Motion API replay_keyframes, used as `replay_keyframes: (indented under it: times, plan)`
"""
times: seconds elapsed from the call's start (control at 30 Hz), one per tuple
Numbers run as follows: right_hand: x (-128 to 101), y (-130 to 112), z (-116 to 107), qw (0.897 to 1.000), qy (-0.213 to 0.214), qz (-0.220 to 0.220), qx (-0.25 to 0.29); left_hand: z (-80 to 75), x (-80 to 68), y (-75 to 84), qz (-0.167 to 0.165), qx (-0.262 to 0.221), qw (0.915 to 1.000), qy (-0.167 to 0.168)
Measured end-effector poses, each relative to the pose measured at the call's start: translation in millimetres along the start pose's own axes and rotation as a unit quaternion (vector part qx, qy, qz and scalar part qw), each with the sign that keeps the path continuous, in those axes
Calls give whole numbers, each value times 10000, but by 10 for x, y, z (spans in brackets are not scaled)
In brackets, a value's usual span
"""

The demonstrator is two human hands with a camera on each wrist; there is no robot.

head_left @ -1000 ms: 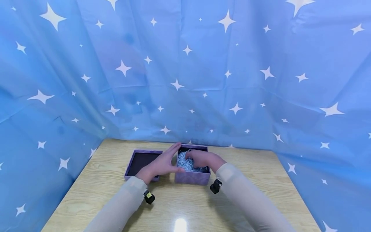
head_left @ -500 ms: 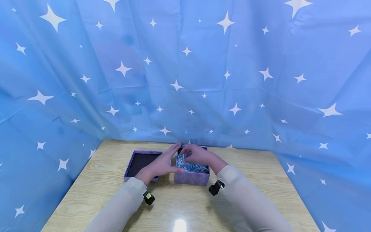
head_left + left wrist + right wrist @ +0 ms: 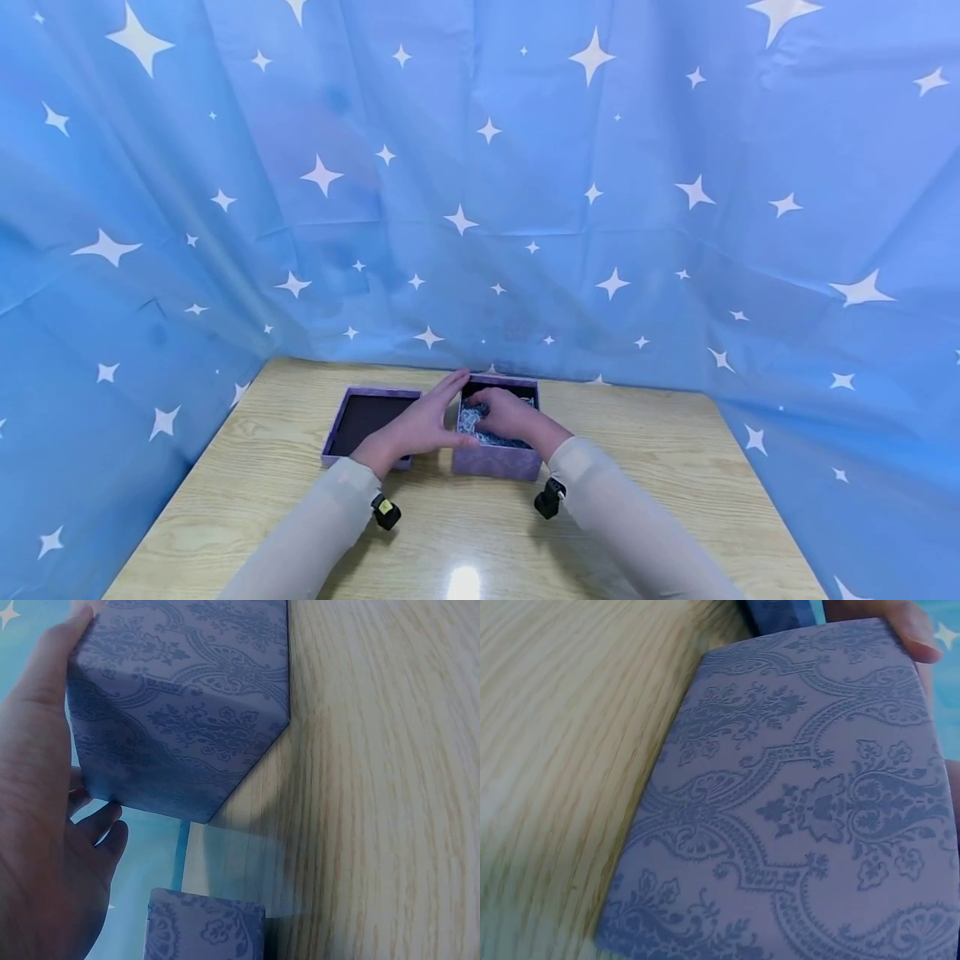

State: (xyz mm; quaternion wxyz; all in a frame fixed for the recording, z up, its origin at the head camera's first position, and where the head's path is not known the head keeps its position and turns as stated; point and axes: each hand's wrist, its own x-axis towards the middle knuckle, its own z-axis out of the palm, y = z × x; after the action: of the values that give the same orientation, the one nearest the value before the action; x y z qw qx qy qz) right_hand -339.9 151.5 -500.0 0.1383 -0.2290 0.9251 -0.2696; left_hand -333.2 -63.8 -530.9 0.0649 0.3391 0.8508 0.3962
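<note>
Open box [image 3: 495, 462] sits on counter [image 3: 420, 533], right of its lid [image 3: 367, 417]. Person's left grip [image 3: 420, 423] lies spread at box's left rim; should brace it. Right grip [image 3: 512, 413] dips into paper shreds [image 3: 472, 419]; pinching or not, can't tell. Best worked lightly, within the walls.

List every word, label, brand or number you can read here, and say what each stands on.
No readable text in any view.
Box and lid: floral pattern only.
Curtain: white stars only.
Yellow patch on the left wrist's camera: too small to tell whether it bears writing.
</note>
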Motion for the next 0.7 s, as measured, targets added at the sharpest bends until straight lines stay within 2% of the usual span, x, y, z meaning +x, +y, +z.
replay_keyframes:
  times: [0.13, 0.3, 0.5, 0.6, 0.7]
  plan:
    - [-31, -4, -27, 9999, -43, -135, -60, -4, -8, 19, -48, -9, 10000, -22]
    - [-92, -40, -114, 9997, -83, -155, 165, 4, -14, 8, -41, -110, 9999, -4]
    - [-177, -161, -222, 9981, 264, -169, 527, -3, -25, 18, -39, -166, 9999, -9]
    - [-184, -167, -200, 9966, 16, -453, 681, -2, -22, 15, 9, -116, 9999, 23]
    - [-180, -113, -160, 9954, -378, -740, 470, 12, -18, 13, 26, -96, 9999, 47]
